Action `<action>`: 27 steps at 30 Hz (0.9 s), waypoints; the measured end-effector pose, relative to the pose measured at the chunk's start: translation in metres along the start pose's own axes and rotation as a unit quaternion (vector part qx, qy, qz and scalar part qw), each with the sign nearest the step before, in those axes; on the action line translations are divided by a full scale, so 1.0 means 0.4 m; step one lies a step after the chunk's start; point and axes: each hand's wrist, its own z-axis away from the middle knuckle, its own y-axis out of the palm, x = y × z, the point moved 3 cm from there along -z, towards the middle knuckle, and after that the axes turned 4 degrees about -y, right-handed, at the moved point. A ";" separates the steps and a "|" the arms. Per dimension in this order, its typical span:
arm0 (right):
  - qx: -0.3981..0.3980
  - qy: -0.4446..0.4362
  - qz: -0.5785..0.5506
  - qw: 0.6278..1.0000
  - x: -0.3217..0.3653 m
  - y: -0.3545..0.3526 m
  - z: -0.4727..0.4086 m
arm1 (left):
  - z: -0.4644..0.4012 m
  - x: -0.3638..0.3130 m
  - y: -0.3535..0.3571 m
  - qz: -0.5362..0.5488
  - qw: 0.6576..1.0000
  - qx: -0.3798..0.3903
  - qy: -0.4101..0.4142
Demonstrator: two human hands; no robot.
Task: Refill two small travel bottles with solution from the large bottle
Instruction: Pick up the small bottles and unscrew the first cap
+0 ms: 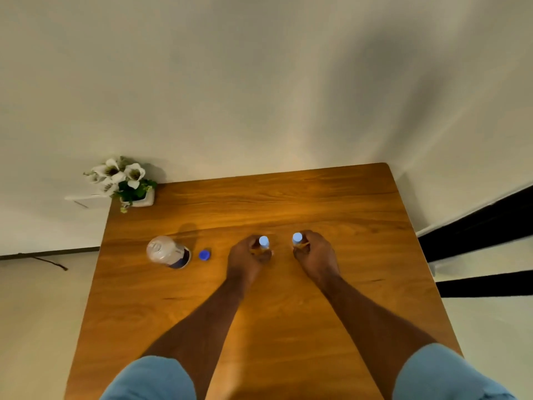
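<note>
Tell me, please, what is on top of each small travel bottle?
A pale blue cap sits on the left travel bottle and on the right travel bottle. The left hand and right hand wrap the bodies, so the fill levels are hidden.

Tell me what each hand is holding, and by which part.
The left hand grips the left travel bottle and the right hand the right travel bottle, each around the body, below its pale blue cap.
</note>
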 end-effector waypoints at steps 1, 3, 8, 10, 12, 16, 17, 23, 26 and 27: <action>0.001 0.001 0.005 1.000 0.004 0.009 0.012 | 0.007 0.012 -0.008 -0.002 1.000 -0.001 -0.001; -0.001 0.001 0.010 1.000 0.013 0.029 0.031 | 0.017 0.029 -0.023 -0.010 1.000 -0.009 -0.001; 0.008 0.005 0.038 0.999 0.016 0.060 0.044 | 0.006 0.065 -0.032 -0.024 1.000 0.000 -0.014; 0.010 0.003 0.044 0.999 0.013 0.059 0.044 | 0.002 0.076 -0.031 -0.032 0.999 0.001 -0.018; 0.010 0.001 0.046 0.999 0.011 0.059 0.044 | 0.000 0.080 -0.031 -0.035 0.999 -0.001 -0.017; 0.018 0.009 0.042 0.999 0.002 0.063 0.034 | -0.013 0.092 -0.023 -0.031 0.999 0.001 -0.017; 0.020 0.010 0.041 0.999 0.000 0.062 0.032 | -0.015 0.092 -0.021 -0.031 0.999 0.002 -0.017; 0.050 0.025 0.037 0.998 0.017 0.033 0.030 | -0.014 0.076 -0.036 -0.017 1.000 0.006 -0.013; 0.043 -0.002 0.062 0.997 0.050 -0.008 0.027 | -0.008 0.043 -0.068 0.008 1.000 0.003 0.003; 0.036 -0.018 0.073 0.997 0.071 -0.027 0.027 | -0.004 0.025 -0.084 0.015 1.000 0.000 0.008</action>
